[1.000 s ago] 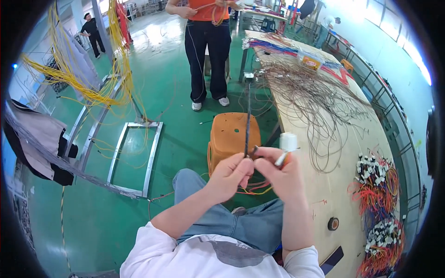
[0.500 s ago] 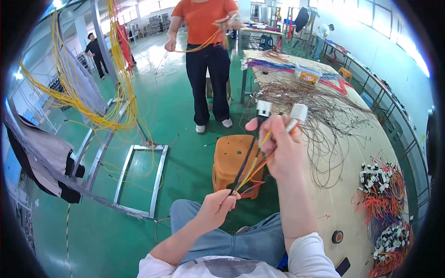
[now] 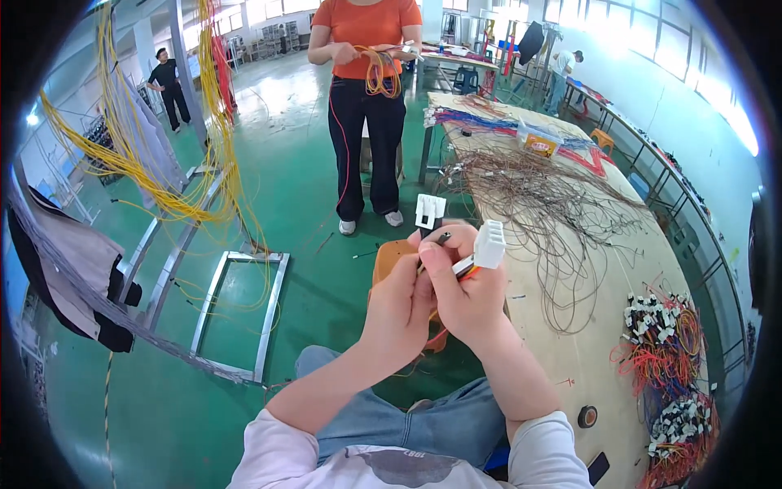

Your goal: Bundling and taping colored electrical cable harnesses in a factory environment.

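Note:
Both of my hands meet in front of me over the orange stool, closed around one wire harness. My left hand (image 3: 397, 306) pinches the wires close beside the right hand's thumb. In my right hand (image 3: 464, 293) the harness is gripped just below its plugs. One white connector (image 3: 490, 244) sticks out to the right, with white and orange wires at its base. A second white connector (image 3: 429, 212) on black wire stands up behind the fingers. Between the thumbs a dark cable end (image 3: 444, 238) shows. Most of the wires are hidden by my hands.
A wooden table (image 3: 529, 367) on my right carries tangled brown wires (image 3: 546, 196), bundled harnesses (image 3: 680, 424), a tape roll (image 3: 587, 416) and a plastic box (image 3: 539, 138). The orange stool (image 3: 391, 257) stands ahead. Yellow wires (image 3: 163, 196) hang from a metal frame at left. A person in orange (image 3: 366, 37) coils wires.
My left hand has come up from the lower wires to join my right hand, which has lowered and turned the connectors. The person opposite has gathered their wires into a coil.

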A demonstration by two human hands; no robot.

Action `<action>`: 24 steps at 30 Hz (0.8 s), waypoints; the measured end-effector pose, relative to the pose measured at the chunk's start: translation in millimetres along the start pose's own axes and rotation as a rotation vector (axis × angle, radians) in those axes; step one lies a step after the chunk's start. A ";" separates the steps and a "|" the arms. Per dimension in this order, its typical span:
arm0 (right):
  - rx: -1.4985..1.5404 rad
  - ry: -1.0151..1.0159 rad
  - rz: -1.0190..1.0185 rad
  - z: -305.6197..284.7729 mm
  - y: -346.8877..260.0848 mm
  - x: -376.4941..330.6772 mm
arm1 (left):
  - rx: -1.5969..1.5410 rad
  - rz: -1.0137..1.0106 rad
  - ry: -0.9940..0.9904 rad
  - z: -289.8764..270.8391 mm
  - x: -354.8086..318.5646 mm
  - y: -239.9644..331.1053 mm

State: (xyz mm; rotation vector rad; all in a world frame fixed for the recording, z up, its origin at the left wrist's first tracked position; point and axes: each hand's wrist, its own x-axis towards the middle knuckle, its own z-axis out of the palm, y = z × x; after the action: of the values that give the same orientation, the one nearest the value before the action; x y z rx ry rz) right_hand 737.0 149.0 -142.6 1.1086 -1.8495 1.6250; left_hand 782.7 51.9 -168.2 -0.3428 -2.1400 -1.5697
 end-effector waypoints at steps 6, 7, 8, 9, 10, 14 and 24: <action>-0.148 0.079 0.144 6.4 -1.3 7.7 | -0.210 0.214 0.280 25.4 3.8 -16.5; -0.194 0.000 0.250 3.0 -7.5 11.0 | -0.414 0.014 0.123 17.6 -0.5 -11.9; -0.240 -0.081 0.355 -1.7 -14.6 14.8 | -0.614 -0.188 -0.035 12.4 -4.0 -9.9; -0.086 -0.132 0.600 -6.6 -25.4 20.5 | -0.678 -0.143 -0.099 11.8 -4.2 -13.1; -0.021 -0.111 0.540 -7.5 -16.5 17.8 | -0.681 -0.149 -0.103 10.1 -5.7 -12.4; 0.629 0.083 0.557 -28.5 2.5 14.2 | -0.891 -0.263 -0.167 5.1 -8.0 -4.5; 0.259 0.285 0.345 -15.9 -13.8 -1.1 | -0.859 -0.297 0.166 -0.6 -4.3 -7.3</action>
State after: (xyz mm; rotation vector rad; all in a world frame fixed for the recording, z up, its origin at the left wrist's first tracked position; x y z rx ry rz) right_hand 745.7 164.7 -131.6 0.6265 -1.7436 2.1407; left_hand 783.2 49.3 -176.2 -0.1451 -1.3307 -2.5381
